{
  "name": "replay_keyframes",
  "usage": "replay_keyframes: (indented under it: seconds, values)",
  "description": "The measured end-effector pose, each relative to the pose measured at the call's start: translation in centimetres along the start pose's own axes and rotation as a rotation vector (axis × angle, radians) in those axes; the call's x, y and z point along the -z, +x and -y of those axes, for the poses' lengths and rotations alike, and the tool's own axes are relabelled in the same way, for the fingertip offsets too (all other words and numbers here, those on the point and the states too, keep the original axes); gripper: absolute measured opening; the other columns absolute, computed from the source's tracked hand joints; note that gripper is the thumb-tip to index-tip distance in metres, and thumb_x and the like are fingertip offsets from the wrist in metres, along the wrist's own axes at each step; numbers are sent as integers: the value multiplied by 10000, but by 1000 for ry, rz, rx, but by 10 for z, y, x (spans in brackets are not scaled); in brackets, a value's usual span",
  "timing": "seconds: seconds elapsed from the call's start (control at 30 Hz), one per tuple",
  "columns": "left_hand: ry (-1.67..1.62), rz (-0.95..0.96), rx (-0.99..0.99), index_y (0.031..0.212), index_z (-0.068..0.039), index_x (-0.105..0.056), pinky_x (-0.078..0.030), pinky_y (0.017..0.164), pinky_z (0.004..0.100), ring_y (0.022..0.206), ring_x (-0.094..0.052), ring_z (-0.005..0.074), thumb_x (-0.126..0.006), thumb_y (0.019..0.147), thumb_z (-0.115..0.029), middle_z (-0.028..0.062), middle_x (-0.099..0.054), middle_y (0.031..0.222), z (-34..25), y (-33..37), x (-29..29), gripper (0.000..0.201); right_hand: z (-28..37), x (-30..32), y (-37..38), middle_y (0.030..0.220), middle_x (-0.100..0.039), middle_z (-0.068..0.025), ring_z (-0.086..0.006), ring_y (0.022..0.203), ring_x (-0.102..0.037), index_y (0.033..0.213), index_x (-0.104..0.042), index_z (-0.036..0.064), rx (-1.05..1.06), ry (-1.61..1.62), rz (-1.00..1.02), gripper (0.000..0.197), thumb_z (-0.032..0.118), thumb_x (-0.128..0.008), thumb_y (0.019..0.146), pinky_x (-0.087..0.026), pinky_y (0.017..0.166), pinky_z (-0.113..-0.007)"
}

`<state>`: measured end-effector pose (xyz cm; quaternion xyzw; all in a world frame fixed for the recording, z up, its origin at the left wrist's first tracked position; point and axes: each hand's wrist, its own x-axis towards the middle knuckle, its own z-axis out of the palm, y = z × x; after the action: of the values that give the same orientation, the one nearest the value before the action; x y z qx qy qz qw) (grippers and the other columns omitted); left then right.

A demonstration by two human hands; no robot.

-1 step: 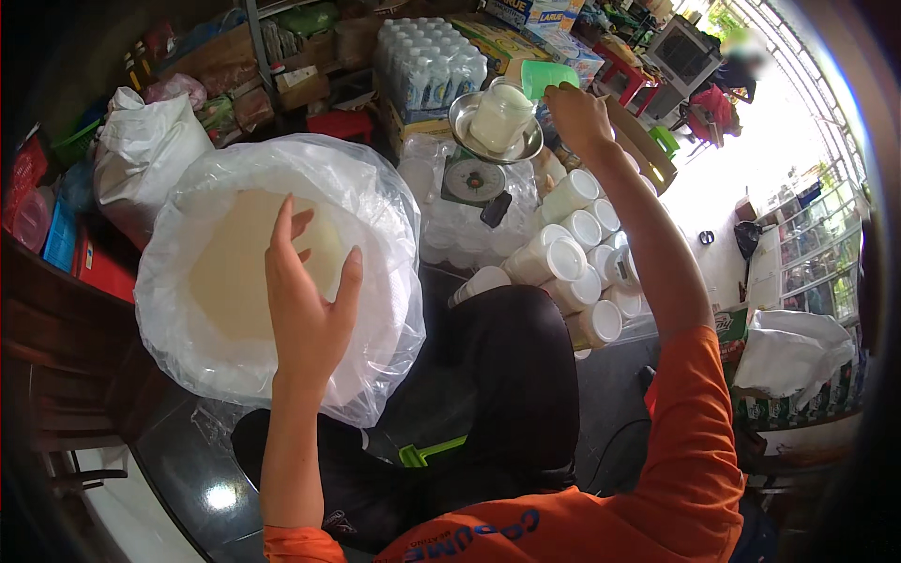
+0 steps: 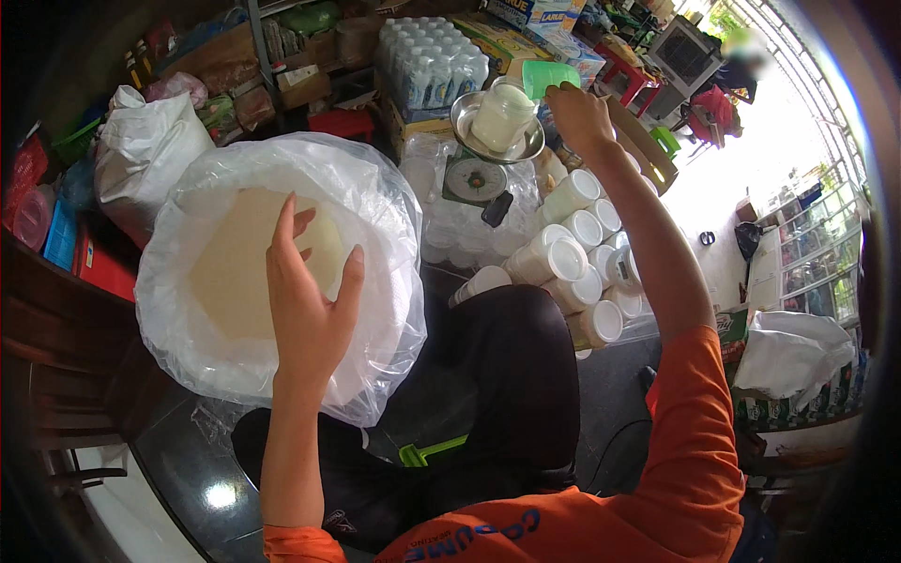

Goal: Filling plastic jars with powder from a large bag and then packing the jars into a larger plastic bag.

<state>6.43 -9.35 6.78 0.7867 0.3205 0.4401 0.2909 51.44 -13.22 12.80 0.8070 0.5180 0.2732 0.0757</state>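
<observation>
My right hand (image 2: 580, 114) grips a green plastic scoop (image 2: 548, 77), tilted at the mouth of a clear jar (image 2: 504, 117). Pale powder or grains fill much of that jar, which stands in a metal pan (image 2: 463, 120) on a dial scale (image 2: 477, 180). My left hand (image 2: 314, 305), fingers spread and holding nothing, hovers over a big clear plastic bag (image 2: 380, 202). Inside the bag lies a broad mass of cream-coloured powder or fine grains (image 2: 225, 272), partly hidden by that hand.
Right of the scale, several white-lidded jars (image 2: 567, 260) lie stacked on their sides. A dark flat object (image 2: 496, 209) rests before the scale. Behind stand wrapped bottles (image 2: 432, 66); a white sack (image 2: 150, 155) is at left. A green-handled tool (image 2: 432, 451) lies by my legs.
</observation>
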Motion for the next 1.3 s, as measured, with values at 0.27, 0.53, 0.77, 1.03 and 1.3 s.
replay_keyframes:
  seconds: [0.27, 0.53, 0.77, 1.03, 1.3]
  values:
    - [60, 35, -37, 1579, -18, -316, -449, 1081, 478, 1346, -516, 329, -711, 978, -259, 216, -512, 1439, 4, 0, -1, 758, 5, 3, -1, 1057, -711, -113, -326, 978, -744, 1064, -693, 84, 73, -66, -18, 229, 46, -687, 839, -621, 788, -455]
    - [54, 47, -27, 1579, -17, -310, -435, 1088, 496, 1340, -507, 361, -712, 973, -271, 231, -511, 1436, 5, -1, -1, 770, 5, 7, -3, 1055, -712, -126, -338, 985, -743, 1058, -689, 83, 51, -34, -27, 183, 68, -648, 880, -616, 792, -471]
    - [43, 58, -18, 1580, -13, -298, -409, 1108, 521, 1334, -497, 402, -714, 968, -286, 254, -511, 1431, 5, -2, -1, 788, 0, -1, 1, 1020, -713, -127, -344, 901, -746, 1080, -685, 89, 69, -31, -90, 170, 206, -575, 1027, -618, 740, -483]
    - [67, 68, -17, 1575, -7, -304, -388, 1126, 518, 1328, -497, 411, -715, 962, -261, 259, -517, 1422, 4, -2, -1, 781, -1, -4, 3, 1034, -715, -124, -332, 941, -742, 1095, -690, 84, 97, -59, -76, 181, 211, -580, 1027, -617, 763, -481]
    - [73, 73, -26, 1565, 11, -315, -377, 1131, 517, 1329, -488, 417, -716, 957, -252, 263, -521, 1413, 3, -2, -1, 774, 1, 1, 2, 1035, -716, -125, -341, 934, -741, 1101, -691, 83, 74, -60, -60, 187, 215, -578, 1031, -618, 754, -494]
